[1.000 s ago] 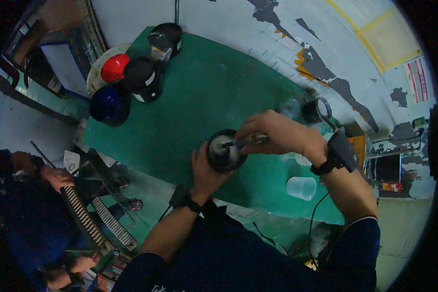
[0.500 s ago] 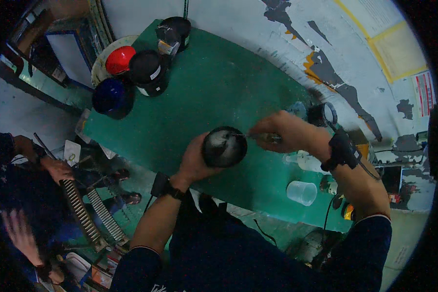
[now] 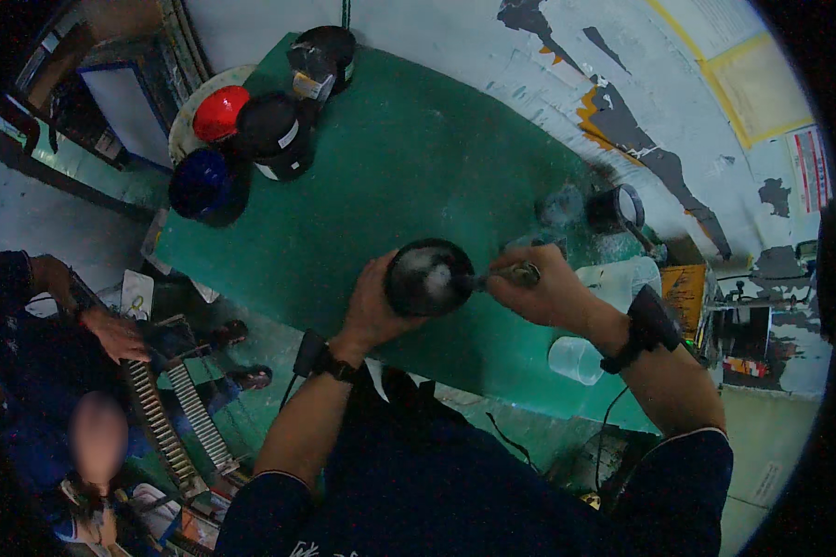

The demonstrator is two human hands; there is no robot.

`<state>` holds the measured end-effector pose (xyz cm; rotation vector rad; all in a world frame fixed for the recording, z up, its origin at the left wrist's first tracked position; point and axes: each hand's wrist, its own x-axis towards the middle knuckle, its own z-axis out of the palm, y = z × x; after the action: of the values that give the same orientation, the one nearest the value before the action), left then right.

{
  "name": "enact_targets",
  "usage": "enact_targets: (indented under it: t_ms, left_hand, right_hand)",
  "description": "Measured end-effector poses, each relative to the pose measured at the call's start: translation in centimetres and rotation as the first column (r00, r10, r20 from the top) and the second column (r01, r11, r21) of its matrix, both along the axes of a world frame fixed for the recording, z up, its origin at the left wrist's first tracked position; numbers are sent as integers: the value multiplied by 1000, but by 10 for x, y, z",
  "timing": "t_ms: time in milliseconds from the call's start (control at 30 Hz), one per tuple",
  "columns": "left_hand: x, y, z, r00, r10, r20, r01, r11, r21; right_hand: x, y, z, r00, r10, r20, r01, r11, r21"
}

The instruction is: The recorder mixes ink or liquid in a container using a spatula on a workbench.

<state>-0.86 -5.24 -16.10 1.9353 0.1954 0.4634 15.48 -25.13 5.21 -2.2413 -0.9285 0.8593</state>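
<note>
Left hand [image 3: 372, 311]: on my feed, fingers [image 3: 375, 277] cup the black pot [image 3: 422, 306].
Right hand [image 3: 555, 290]: fingers grip a tool [image 3: 527, 272].
Tool: shifted out to the right rim, apparently scraping.

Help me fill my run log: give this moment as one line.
left hand: around dark tub; right hand: holding small tool at tub's edge; tub: pale contents; green table: clear cup

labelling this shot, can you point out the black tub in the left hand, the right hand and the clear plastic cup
Black tub [image 3: 427, 304]: head view, on its dark lower side.
Right hand [image 3: 548, 290]: head view, back of the hand.
Clear plastic cup [image 3: 576, 361]: head view, on its side wall.
</note>
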Motion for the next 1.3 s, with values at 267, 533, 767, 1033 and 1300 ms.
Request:
enact_targets:
  t_ms: [267, 533, 767, 1033, 1300]
  left_hand:
    - [0, 1, -7, 997, -35, -72, 31, 998, -56]
    - [7, 26, -3, 965, -220, -141, 177, 948, -265]
    - [-10, 5, 5, 993, -24, -114, 14, 996, -88]
    - [-5, -51, -5, 961, 270, -59, -276, 952, -132]
    - [-3, 16, 4, 981, -174, -80, 149, 955, -255]
  right_hand:
    - [-33, 11, -12, 895, -402, -192, 395, 915, -75]
    - [-8, 27, -6, 864, -420, -278, 443, 896, 24]
    - [25, 43, 28, 994, 102, -45, -94, 986, 139]
    - [37, 77, 52, 849, 526, 52, -528, 848, 37]
    - [50, 85, 54, 719, 688, 100, -689, 724, -29]
